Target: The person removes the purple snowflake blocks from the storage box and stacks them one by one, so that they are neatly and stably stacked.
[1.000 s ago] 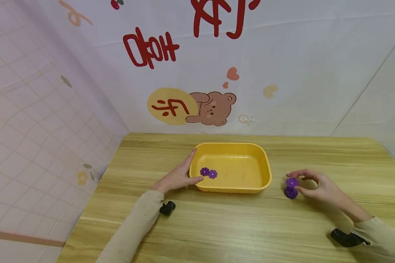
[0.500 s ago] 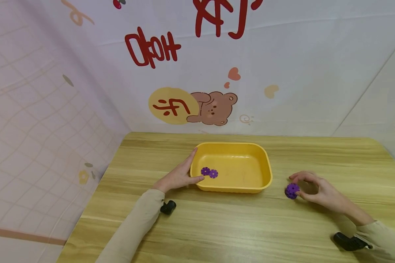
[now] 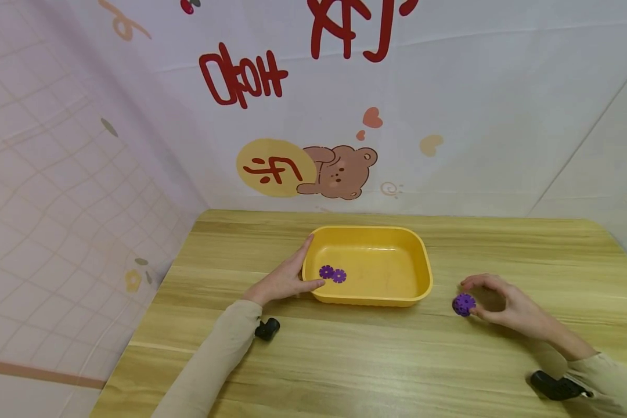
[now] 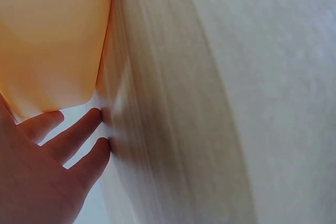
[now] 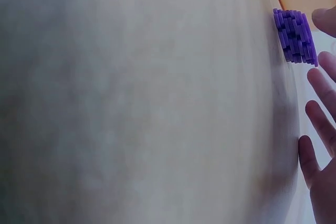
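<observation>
Beside the yellow plastic basin, at its left end, my left hand (image 3: 282, 283) holds it, thumb over the rim and other fingers along the outer wall. In the left wrist view, fingers spread against the basin wall (image 4: 50, 51) and table. Two purple notched snowflake discs (image 3: 339, 276) lie in the basin's front left part. To the basin's right, a stack of several purple snowflake discs (image 3: 463, 304) stands on the table. My right hand (image 3: 514, 305) is around its right side, thumb and index apart; the right wrist view shows the fingers spread beside the stack (image 5: 295, 36).
The basin (image 3: 366, 301) stands on a wood-grain table (image 3: 355, 360). Behind the table hangs a white printed backdrop (image 3: 480, 93) with a bear and red characters. Black wrist devices (image 3: 267, 329) sit at both sleeves.
My right hand has lowered a purple disc onto the top of the stack, and its fingers have loosened from it. The left hand and basin stay in place.
</observation>
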`<state>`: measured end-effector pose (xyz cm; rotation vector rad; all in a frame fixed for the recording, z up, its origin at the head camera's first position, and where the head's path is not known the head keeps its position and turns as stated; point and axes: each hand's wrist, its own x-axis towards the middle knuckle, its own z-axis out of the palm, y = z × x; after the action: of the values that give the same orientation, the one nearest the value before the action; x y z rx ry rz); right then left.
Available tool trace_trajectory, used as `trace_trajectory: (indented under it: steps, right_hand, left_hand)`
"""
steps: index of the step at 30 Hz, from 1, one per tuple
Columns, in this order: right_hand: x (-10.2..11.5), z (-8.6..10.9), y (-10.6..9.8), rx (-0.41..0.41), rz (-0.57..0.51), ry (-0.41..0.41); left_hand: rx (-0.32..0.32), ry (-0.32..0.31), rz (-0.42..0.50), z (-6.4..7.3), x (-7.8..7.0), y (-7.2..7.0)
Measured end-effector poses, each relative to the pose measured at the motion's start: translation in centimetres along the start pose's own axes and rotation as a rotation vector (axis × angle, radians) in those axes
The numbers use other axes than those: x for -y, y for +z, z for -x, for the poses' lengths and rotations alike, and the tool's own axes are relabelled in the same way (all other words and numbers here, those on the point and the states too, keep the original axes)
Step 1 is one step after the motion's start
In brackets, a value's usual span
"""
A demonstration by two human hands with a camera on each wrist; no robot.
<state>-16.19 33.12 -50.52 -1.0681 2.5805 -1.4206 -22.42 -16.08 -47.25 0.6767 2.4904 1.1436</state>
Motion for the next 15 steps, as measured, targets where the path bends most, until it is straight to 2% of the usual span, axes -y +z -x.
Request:
trace_trajectory:
  steps: [6, 12, 15]
  right_hand:
    - [-0.10, -0.13, 0.15, -0.015, 0.005, -0.091]
    - [0.11, -0.20, 0.18, -0.002, 0.069, -0.068]
    - [0.08, -0.17, 0.21, 0.005, 0.085, -0.084]
  left_hand:
    - [0.002, -0.005, -0.003, 0.01, 0.01, -0.02]
    - [0.005, -0.006, -0.013, 0.01, -0.03, -0.06]
    - [0.004, 0.000, -0.016, -0.07, 0.05, -0.04]
